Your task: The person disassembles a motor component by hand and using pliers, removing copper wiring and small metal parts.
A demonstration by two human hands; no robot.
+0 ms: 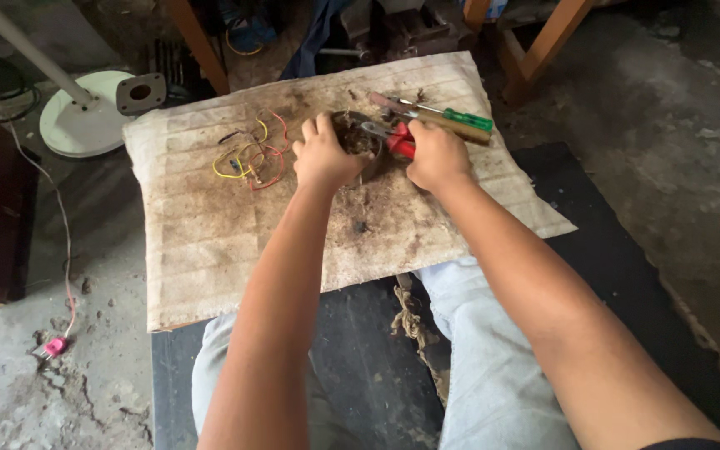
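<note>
Left hand (324, 156) clasps a dirty round motor part (353, 135); right hand (435, 156) clamped on red-handled pliers (395, 138)

Dirty ribbed cardboard sheet (210, 242) serves as work surface. Green-handled screwdriver (460, 118) at far edge, w/ wooden-handled tool (439, 122) beside it. Loose yellow/red wires (247, 158) lie left-centre. White round fan base (85, 117) on floor, far left. Pink plug (53, 346) near left, on concrete.

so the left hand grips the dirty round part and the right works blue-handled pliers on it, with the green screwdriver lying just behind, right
Not quite: the pliers have red handles, not blue, as the head view shows. Otherwise yes: the left hand grips the round part, the right hand works the pliers, and the green screwdriver lies just behind.
</note>
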